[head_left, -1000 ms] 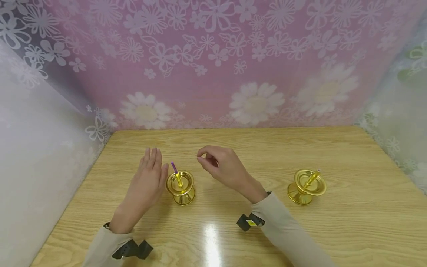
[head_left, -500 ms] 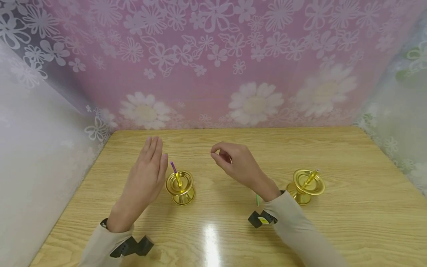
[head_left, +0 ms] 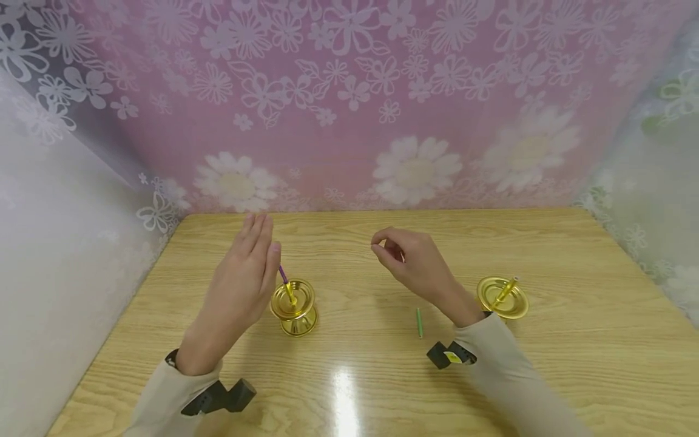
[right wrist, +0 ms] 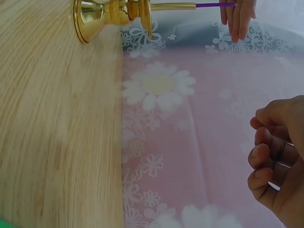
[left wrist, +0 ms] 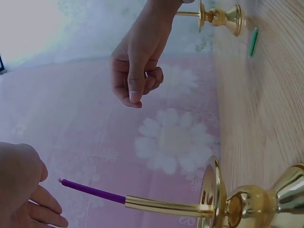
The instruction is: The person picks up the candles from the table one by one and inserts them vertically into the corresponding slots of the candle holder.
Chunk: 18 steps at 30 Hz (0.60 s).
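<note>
My left hand point(head_left: 237, 282) is held up with straight fingers just left of a thin purple candle point(head_left: 283, 274). That candle stands in the holder tube of a gold candlestick point(head_left: 299, 328); in the left wrist view the fingers are near the tip of the candle point(left wrist: 92, 191), seemingly apart from it. To the right, my right hand point(head_left: 420, 261) hovers above the table with fingers curled and thumb near the index fingertip. The right wrist view shows nothing in this hand point(right wrist: 280, 156). On the table below it lies a green candle point(head_left: 419, 323).
A second gold candlestick point(head_left: 501, 297) stands at the right, its tube without a visible candle; my right forearm partly hides its base. The wooden table point(head_left: 349, 352) meets a pink flowered backdrop point(head_left: 327, 152) at the back.
My right hand has moved rightward, away from the purple candle, uncovering the green candle. My left hand has risen slightly farther forward, now overlapping the purple candle's edge in view.
</note>
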Tool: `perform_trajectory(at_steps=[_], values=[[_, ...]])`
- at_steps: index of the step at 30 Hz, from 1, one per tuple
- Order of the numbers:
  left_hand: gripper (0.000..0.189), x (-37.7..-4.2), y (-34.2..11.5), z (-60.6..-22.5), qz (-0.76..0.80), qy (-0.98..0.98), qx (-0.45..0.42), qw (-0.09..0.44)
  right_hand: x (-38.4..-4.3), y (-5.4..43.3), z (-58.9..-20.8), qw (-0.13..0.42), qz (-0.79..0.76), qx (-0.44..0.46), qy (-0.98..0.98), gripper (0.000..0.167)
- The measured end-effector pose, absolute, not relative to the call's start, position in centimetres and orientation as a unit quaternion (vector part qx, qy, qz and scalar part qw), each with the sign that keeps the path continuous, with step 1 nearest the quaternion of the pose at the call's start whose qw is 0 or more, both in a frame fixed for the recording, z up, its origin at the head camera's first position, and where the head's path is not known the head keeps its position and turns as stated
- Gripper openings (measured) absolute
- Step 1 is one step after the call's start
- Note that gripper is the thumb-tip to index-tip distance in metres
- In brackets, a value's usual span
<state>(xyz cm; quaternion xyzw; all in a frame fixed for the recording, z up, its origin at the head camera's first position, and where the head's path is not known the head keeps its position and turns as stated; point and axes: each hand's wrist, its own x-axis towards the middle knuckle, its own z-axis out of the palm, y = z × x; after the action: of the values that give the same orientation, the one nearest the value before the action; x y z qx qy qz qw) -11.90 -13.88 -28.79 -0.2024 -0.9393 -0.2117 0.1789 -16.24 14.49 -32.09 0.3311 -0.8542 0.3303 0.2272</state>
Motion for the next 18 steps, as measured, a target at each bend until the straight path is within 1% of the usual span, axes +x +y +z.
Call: perform_trajectory(at_steps=[14,18], values=[[0.054,-11.8,-11.5,-27.8,-0.193,-0.931,-0.244,0.192,-16.3,16.7,-31.8,0.238,0.312,0.311,-0.866,0.004],[0.053,-11.6,-11.2,-27.8,-0.185,-0.924,-0.26,0.212,-16.3,17.4,-31.8,0.238,0.303,0.305,-0.871,0.005]])
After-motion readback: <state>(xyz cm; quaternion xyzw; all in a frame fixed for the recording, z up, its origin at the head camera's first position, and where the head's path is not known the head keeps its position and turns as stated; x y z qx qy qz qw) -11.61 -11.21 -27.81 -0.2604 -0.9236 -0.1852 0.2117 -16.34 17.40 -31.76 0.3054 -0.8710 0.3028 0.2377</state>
